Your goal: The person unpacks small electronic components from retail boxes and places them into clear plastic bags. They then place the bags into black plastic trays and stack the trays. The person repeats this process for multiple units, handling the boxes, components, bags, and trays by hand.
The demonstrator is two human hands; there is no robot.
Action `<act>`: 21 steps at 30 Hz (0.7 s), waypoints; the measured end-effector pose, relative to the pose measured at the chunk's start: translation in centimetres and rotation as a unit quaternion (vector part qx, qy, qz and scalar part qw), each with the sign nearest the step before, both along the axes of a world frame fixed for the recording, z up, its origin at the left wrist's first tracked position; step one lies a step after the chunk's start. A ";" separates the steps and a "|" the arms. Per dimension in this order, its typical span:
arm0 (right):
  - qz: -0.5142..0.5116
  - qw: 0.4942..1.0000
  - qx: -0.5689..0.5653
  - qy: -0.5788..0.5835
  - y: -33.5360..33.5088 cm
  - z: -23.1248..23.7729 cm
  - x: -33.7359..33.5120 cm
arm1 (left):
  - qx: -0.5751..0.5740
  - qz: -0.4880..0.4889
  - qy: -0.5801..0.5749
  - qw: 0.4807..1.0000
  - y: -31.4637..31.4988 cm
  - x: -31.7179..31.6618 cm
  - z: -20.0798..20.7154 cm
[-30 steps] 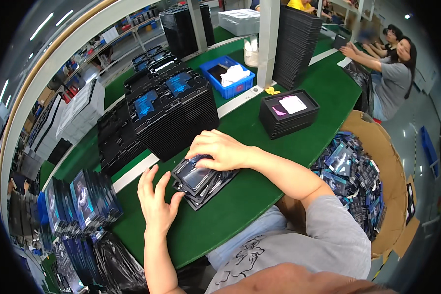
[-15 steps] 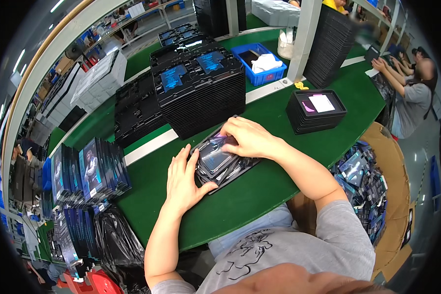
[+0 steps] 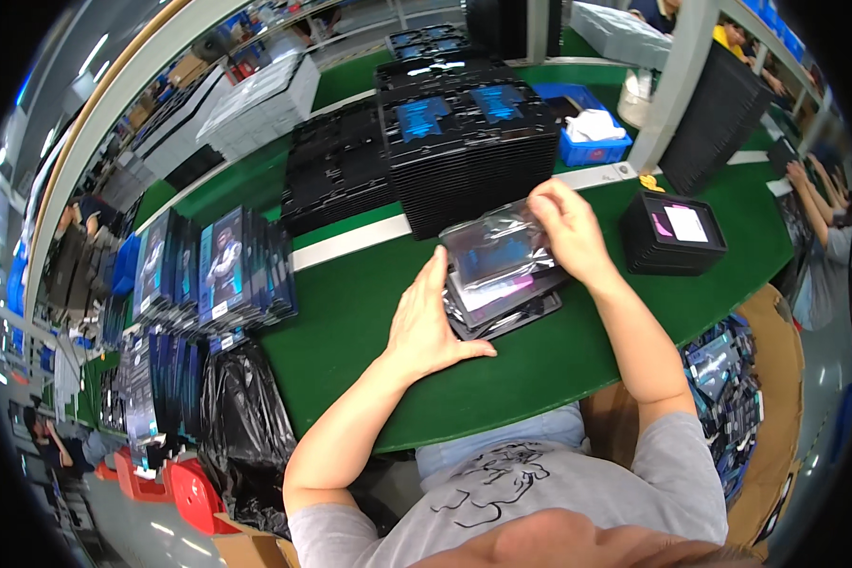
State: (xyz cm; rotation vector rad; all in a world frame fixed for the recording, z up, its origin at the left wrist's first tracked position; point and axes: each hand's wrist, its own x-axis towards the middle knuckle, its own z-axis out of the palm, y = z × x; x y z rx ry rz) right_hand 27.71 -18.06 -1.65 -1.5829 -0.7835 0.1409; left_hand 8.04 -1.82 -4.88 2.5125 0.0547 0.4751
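Note:
My right hand (image 3: pixel 570 232) pinches the upper right corner of a flat dark item in a clear plastic bag (image 3: pixel 494 254), tilted up over a black tray (image 3: pixel 530 315). Beneath the bag lies a white card with a pink patch (image 3: pixel 498 295), partly covered. The rest of the tray's contents are hidden. With thumb and fingers spread, my left hand (image 3: pixel 421 327) rests along the tray's left side, its fingertips close to the bag's left edge. The tray lies on a green work table (image 3: pixel 350 379).
Behind the tray rises a tall stack of black trays (image 3: pixel 473 170). Smaller black trays (image 3: pixel 672 256) stand to the right, near a blue bin (image 3: pixel 596 150). Printed boxes (image 3: pixel 232 270) fill the left side. A carton (image 3: pixel 776 369) of packages stands at the lower right.
My right hand has lifted the bagged item up and away from me, exposing the white card. My left hand stays beside the tray. The whole view has shifted.

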 end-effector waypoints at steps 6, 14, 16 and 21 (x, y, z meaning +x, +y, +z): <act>-0.002 0.994 0.098 0.050 -0.5 0.0 1.6 | -0.002 0.012 0.049 0.999 -0.4 0.1 0.3; 0.008 0.989 0.121 0.087 -0.7 0.5 1.7 | 0.067 0.034 0.004 0.997 -0.5 0.5 0.2; 0.021 0.988 0.127 0.084 -0.5 0.5 1.4 | 0.045 0.033 0.009 0.998 -0.3 0.6 0.2; -0.017 0.993 0.093 0.069 -0.2 0.3 1.4 | 0.056 0.046 0.028 0.997 -0.4 0.1 0.4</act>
